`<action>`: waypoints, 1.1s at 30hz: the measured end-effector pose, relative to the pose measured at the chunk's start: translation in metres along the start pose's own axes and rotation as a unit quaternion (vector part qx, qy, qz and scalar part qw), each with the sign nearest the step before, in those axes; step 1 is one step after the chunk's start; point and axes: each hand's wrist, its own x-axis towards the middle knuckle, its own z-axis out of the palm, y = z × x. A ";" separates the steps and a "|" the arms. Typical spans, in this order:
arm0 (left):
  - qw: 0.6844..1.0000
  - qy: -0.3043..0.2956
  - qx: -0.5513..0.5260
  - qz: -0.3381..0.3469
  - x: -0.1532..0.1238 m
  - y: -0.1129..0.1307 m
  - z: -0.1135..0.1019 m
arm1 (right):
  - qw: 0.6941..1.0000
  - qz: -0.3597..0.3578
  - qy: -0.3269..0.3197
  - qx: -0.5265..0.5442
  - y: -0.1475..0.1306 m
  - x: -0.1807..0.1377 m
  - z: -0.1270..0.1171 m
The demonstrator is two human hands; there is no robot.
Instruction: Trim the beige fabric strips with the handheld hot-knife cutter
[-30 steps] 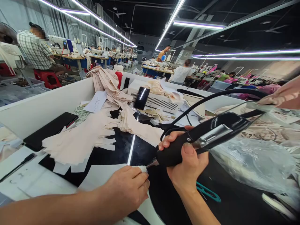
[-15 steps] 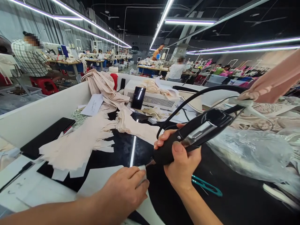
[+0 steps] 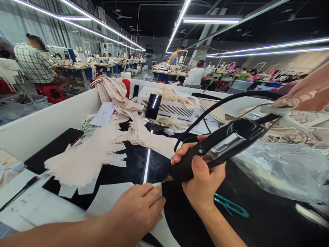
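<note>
My right hand (image 3: 205,181) is wrapped round a black corded handheld cutter (image 3: 218,149), its thumb beside the silver lever on top. The cutter's short tip points left and sits close to my left fingertips; I cannot tell whether it touches the material. My left hand (image 3: 142,207) is closed over the edge of a pale fabric piece (image 3: 110,193), with a small whitish piece (image 3: 157,189) between the fingers. Part of the fabric lies hidden under that hand, on the black tabletop (image 3: 185,212). A teal thread snipper or similar slim tool (image 3: 232,206) lies right of my right wrist.
Stacked beige fabric pieces (image 3: 82,157) lie at left beside a black device (image 3: 52,149). Behind stand a phone (image 3: 153,106) and a white vented box (image 3: 169,108). A clear plastic bag (image 3: 280,171) lies at right. The cutter's cable (image 3: 203,113) arcs above the table.
My right hand and the cutter have shifted slightly to the right. My left hand stays on the fabric with almost the same grip. The whole view has moved a little.
</note>
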 end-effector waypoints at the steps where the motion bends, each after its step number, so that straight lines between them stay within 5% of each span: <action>1: 1.000 -0.007 0.011 0.005 0.000 0.000 0.001 | 1.000 -0.002 0.000 0.002 0.000 0.000 0.000; 15: 0.999 -0.021 0.024 0.017 -0.003 0.001 0.007 | 1.000 0.002 0.015 0.023 -0.005 0.002 0.003; 21: 0.999 0.029 0.017 0.011 -0.003 0.000 0.009 | 1.000 -0.001 0.005 0.019 0.002 -0.002 0.004; 33: 1.000 -0.015 0.016 -0.008 0.000 0.004 0.003 | 1.000 0.012 0.015 -0.011 0.000 -0.003 0.002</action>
